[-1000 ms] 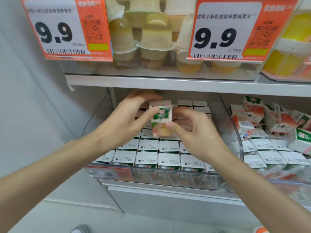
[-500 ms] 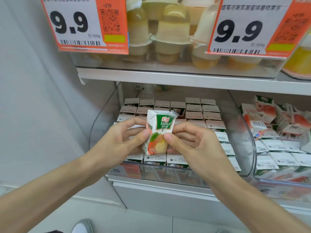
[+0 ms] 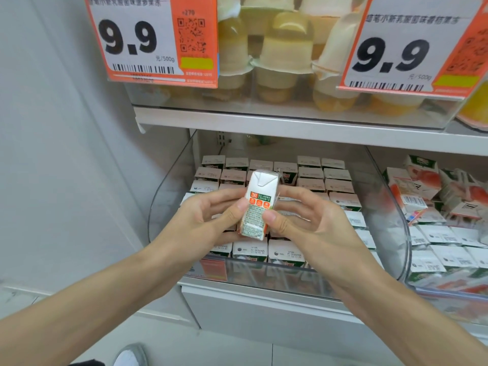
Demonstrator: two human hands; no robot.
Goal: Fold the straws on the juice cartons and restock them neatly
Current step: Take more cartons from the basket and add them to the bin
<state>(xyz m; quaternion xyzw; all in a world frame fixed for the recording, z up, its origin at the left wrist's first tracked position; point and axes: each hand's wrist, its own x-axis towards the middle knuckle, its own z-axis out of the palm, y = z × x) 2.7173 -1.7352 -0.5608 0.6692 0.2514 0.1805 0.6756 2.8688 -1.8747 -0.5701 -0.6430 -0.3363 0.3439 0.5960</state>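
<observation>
I hold one small white juice carton (image 3: 257,204) upright in front of the shelf, its printed side panel turned toward me. My left hand (image 3: 208,220) pinches its left edge with thumb in front and fingers behind. My right hand (image 3: 303,223) pinches the right edge the same way. A wrapped straw shows as a thin clear strip along the carton's upper right edge. Behind and below, several rows of like cartons (image 3: 311,178) stand packed in a clear plastic bin (image 3: 169,196).
A second clear bin (image 3: 446,283) at right holds loosely piled cartons. The shelf above (image 3: 290,125) carries jelly cups behind two orange 9.9 price signs (image 3: 150,40). A white wall panel stands at left. A shoe tip (image 3: 130,356) shows on the floor below.
Both hands drew the carton out of the bin toward me and turned it, so its side panel now faces me instead of the fruit-printed front.
</observation>
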